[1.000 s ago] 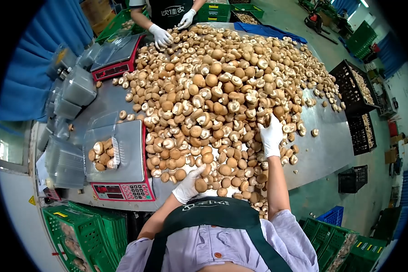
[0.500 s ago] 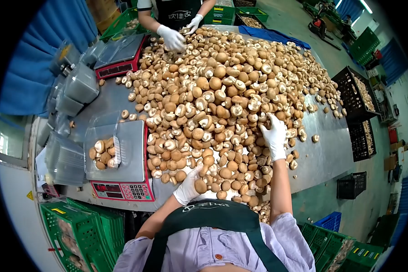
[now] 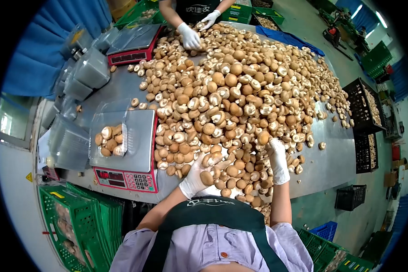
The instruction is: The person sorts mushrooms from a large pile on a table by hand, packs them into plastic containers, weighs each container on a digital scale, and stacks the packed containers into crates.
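Observation:
A large heap of brown-capped mushrooms (image 3: 231, 81) covers the metal table. My left hand (image 3: 195, 179), in a white glove, is at the near edge of the heap, curled around a few mushrooms (image 3: 206, 177) that partly hide its fingers. On the heap's near right side is my gloved right hand (image 3: 279, 163). Its fingertips are closed on one round-capped mushroom (image 3: 263, 138). Left of the heap, a clear plastic tray (image 3: 126, 141) containing several mushrooms rests on a red-framed digital scale (image 3: 140, 159).
Across the table a co-worker's gloved hands (image 3: 189, 37) touch the heap, beside a second scale (image 3: 130, 56). Stacked clear trays (image 3: 68, 144) line the left side. Green crates (image 3: 59, 199) stand at lower left, black crates (image 3: 367, 102) of mushrooms at right.
My right hand has drawn back toward me and now has a mushroom at its fingertips. My left hand has turned more palm-up with its mushrooms. The camera view has shifted slightly.

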Demonstrator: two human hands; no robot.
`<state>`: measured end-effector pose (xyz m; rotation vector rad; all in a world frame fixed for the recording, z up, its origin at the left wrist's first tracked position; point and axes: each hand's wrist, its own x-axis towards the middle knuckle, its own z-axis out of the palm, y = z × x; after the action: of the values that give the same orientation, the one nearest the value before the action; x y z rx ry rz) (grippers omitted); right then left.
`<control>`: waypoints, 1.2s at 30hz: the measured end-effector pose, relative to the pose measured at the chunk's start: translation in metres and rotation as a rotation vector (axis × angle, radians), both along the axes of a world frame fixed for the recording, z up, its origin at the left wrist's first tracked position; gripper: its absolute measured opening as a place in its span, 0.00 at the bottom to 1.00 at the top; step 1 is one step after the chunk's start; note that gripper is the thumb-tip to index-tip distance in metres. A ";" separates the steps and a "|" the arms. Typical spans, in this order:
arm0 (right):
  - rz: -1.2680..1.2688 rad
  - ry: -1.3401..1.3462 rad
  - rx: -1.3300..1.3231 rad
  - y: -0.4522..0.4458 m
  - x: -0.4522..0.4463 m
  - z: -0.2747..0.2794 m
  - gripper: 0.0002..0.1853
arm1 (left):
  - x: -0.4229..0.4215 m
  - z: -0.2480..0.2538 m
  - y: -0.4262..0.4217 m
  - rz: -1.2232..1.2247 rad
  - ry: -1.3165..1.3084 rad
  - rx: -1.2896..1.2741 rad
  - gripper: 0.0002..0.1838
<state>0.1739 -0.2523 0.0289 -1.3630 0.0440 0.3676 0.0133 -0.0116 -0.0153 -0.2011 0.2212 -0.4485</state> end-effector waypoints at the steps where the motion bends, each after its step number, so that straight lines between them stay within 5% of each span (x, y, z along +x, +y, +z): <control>1: 0.050 0.019 0.043 0.006 -0.005 -0.006 0.13 | 0.003 0.005 -0.001 0.000 0.044 -0.049 0.42; 2: -0.027 0.094 -0.001 0.012 -0.012 -0.009 0.13 | 0.005 0.012 -0.001 0.005 0.086 -0.097 0.43; 3: 0.073 0.070 -0.098 0.019 -0.022 0.001 0.12 | 0.008 0.028 -0.004 0.004 0.079 0.144 0.43; 4: 0.175 0.044 -0.194 0.025 -0.032 0.010 0.12 | 0.008 0.025 -0.003 0.045 0.102 -0.222 0.42; 6: 0.368 -0.288 -0.506 0.037 -0.043 0.010 0.15 | 0.008 0.029 -0.004 0.033 0.019 0.235 0.39; 9: 0.500 -0.449 -0.744 0.059 -0.063 0.038 0.14 | 0.004 0.022 0.000 0.165 0.008 0.181 0.34; 11: 0.362 -0.550 -0.756 0.065 -0.069 0.037 0.12 | -0.001 0.000 0.004 0.149 -0.141 0.093 0.29; 12: 0.295 -0.582 -0.727 0.066 -0.070 0.035 0.12 | -0.002 0.028 0.004 0.172 0.114 0.311 0.26; 14: 0.293 -0.460 -0.791 0.067 -0.069 0.035 0.12 | -0.004 0.060 0.009 0.185 0.221 0.401 0.23; 16: 0.274 -0.472 -0.770 0.063 -0.069 0.022 0.11 | -0.011 0.035 0.017 0.261 0.164 0.446 0.18; 24: 0.412 -0.399 -0.780 0.073 -0.083 0.016 0.14 | -0.050 0.087 0.078 0.327 0.090 1.176 0.22; 28: 0.432 -0.393 -0.736 0.089 -0.090 0.015 0.14 | -0.066 0.103 0.109 0.654 0.037 1.803 0.18; 36: 0.474 -0.550 -0.773 0.135 -0.107 0.025 0.12 | -0.111 0.143 0.250 1.414 0.372 1.935 0.16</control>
<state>0.0667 -0.1172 0.0536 -2.2078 -0.6633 0.3707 -0.0974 0.2388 0.1279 1.4259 0.6914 1.3073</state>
